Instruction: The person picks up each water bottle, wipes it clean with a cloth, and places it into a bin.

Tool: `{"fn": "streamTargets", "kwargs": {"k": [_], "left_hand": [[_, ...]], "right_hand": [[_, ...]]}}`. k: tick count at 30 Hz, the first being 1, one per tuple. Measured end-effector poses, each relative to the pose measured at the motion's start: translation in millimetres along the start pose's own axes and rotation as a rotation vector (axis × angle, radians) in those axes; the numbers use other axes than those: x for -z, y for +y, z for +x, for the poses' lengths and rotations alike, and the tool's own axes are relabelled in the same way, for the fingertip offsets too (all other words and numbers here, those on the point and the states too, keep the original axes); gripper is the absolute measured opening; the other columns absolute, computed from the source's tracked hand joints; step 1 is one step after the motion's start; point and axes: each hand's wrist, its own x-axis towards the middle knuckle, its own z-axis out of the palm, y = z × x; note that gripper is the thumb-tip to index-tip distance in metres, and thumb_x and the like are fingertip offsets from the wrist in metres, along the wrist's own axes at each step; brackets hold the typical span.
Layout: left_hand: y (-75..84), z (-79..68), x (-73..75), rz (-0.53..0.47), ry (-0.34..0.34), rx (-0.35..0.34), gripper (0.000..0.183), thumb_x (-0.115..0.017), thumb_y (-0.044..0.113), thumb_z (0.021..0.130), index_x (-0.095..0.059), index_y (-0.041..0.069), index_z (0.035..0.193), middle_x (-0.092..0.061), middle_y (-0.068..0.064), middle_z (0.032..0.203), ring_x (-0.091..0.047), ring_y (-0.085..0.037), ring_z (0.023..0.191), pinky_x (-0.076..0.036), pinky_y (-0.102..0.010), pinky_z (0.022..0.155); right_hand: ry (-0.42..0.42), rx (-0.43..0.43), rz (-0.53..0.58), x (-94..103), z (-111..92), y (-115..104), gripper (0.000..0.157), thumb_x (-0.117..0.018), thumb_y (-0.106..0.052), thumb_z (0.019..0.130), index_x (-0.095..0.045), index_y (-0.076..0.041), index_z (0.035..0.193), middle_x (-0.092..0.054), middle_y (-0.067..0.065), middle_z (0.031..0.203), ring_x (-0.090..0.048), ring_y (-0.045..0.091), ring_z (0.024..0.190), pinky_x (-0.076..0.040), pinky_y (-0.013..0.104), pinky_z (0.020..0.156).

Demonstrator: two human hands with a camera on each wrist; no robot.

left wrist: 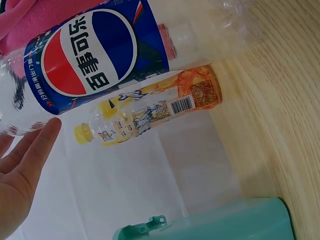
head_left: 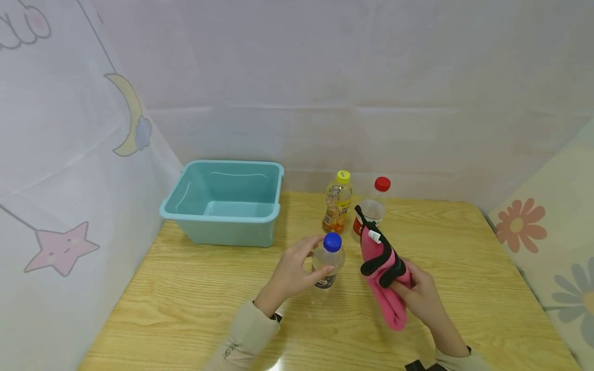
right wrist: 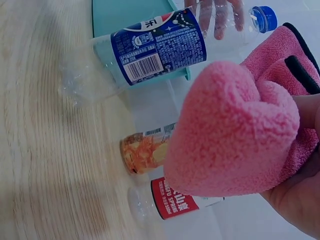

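Upright on the table is a clear plastic bottle (head_left: 327, 257) with a blue cap; its Pepsi label (left wrist: 95, 55) is blue, red and white. My left hand (head_left: 297, 265) is spread beside its upper part, the thumb across the near side in the head view. In the right wrist view the left fingers (right wrist: 220, 20) show behind the clear plastic, fairly straight. My right hand (head_left: 419, 296) grips a folded pink fleecy cloth (head_left: 387, 304) with black edging and a white tag. The cloth is held to the right of the bottle, bunched between thumb and fingers.
Behind stand a yellow-capped bottle (head_left: 337, 206) with an orange patterned wrap and a red-capped clear bottle (head_left: 373, 208) with a red label, partly covered by the cloth. A light blue tub (head_left: 232, 219) sits at the back left. White printed sheets (head_left: 325, 134) enclose the table.
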Motion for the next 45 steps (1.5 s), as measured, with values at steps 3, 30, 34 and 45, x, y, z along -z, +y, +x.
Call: {"fn": "streamTargets", "kwargs": {"k": [3, 30, 34, 45], "left_hand": [[0.1, -0.9, -0.6, -0.018, 0.008, 0.010, 0.057, -0.073, 0.022, 0.078, -0.049, 0.001, 0.126, -0.055, -0.012, 0.120, -0.056, -0.024, 0.105, -0.053, -0.027, 0.077], [-5.0, -0.3, -6.9, -0.080, 0.087, -0.002, 0.053, -0.073, 0.020, 0.078, -0.051, 0.002, 0.124, -0.058, -0.011, 0.111, -0.057, -0.027, 0.098, -0.053, -0.025, 0.076], [-5.5, -1.1, -7.1, -0.081, 0.088, -0.008, 0.054, -0.072, 0.020, 0.079, -0.051, 0.002, 0.125, -0.058, -0.012, 0.112, -0.057, -0.028, 0.099, -0.052, -0.025, 0.077], [-5.1, -4.3, -9.0, -0.072, 0.116, -0.013, 0.056, -0.073, 0.022, 0.078, -0.050, 0.006, 0.127, -0.058, -0.010, 0.114, -0.057, -0.021, 0.101, -0.052, -0.022, 0.077]], "right_hand": [[0.011, 0.016, 0.014, -3.7, 1, -2, 0.040, -0.064, 0.022, 0.067, -0.060, 0.004, 0.103, -0.061, -0.014, 0.086, -0.057, 0.003, 0.064, -0.048, 0.017, 0.052], [0.000, 0.155, -0.110, -40.4, 17, -10, 0.055, -0.072, 0.017, 0.062, -0.059, 0.004, 0.113, -0.065, 0.014, 0.098, -0.056, 0.000, 0.086, -0.043, 0.009, 0.070], [-0.055, 0.131, -0.142, -41.1, 19, -15, 0.054, -0.072, 0.012, 0.067, -0.057, 0.001, 0.118, -0.066, 0.015, 0.101, -0.058, 0.004, 0.089, -0.046, 0.012, 0.073], [-0.178, 0.169, -0.221, -45.5, 21, -16, 0.056, -0.069, 0.013, 0.069, -0.054, 0.004, 0.122, -0.066, 0.014, 0.098, -0.062, 0.015, 0.085, -0.053, 0.031, 0.067]]}}
